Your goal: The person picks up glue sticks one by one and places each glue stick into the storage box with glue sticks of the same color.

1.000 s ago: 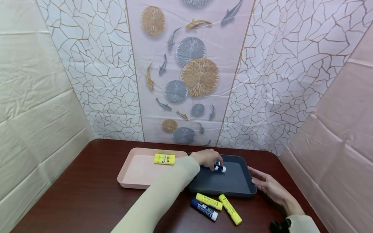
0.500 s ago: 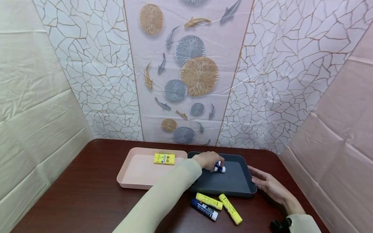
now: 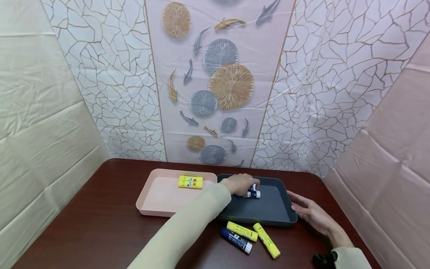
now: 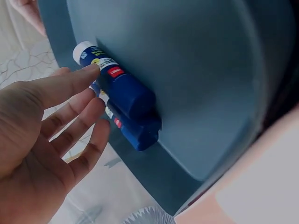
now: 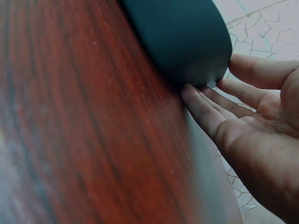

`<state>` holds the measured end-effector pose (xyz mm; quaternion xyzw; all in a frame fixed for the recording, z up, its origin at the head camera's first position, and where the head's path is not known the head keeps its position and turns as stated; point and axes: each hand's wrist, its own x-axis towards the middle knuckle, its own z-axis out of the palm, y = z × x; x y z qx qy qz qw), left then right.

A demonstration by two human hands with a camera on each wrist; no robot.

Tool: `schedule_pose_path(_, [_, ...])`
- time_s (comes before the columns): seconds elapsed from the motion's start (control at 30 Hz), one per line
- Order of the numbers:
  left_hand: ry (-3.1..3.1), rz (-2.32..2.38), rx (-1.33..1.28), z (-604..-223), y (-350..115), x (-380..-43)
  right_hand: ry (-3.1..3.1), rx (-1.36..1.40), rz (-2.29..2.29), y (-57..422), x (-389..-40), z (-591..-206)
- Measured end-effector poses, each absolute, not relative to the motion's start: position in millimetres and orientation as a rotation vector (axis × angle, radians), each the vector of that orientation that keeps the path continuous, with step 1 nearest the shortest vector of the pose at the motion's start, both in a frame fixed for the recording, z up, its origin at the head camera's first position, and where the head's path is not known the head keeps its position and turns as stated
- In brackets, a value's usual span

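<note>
Two blue glue sticks (image 4: pixel 128 91) with white ends lie side by side in the dark grey tray (image 3: pixel 268 209). Over them is my left hand (image 4: pixel 44 121), its thumb tip at the nearer stick's label and its loosely bent fingers beside the farther stick. From the head view, that left hand (image 3: pixel 239 184) hides part of both sticks. My right hand (image 3: pixel 312 215) is at the tray's right side. In the right wrist view, the extended fingertips of the right hand (image 5: pixel 261 107) touch the outer corner of the grey tray (image 5: pixel 191 42).
To the left, a pink tray (image 3: pixel 161 200) adjoins the grey one and contains two yellow glue sticks (image 3: pixel 190 182). In front of the grey tray, two more yellow sticks (image 3: pixel 267 240) and a blue glue stick (image 3: pixel 236 241) lie on the brown table (image 3: pixel 97 224). Patterned cloth (image 3: pixel 302 93) hangs behind.
My left hand has loosened a little around the blue glue sticks, with its index finger more extended, and the two sticks lie more evenly together. The right hand keeps its place by the tray.
</note>
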<state>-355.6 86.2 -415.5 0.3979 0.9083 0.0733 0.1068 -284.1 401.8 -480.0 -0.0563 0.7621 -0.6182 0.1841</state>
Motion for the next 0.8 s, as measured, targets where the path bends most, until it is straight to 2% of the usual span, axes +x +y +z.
schedule_pose_path(0.4, [2.550, 0.663, 1.251, -408, 62, -346, 2.117, -0.169, -1.771, 400, -284, -477])
schedule_pose_path(0.8, [2.513, 0.861, 1.320, -400, 14, -312, 2.153, -0.179, -1.726, 400, -284, -480])
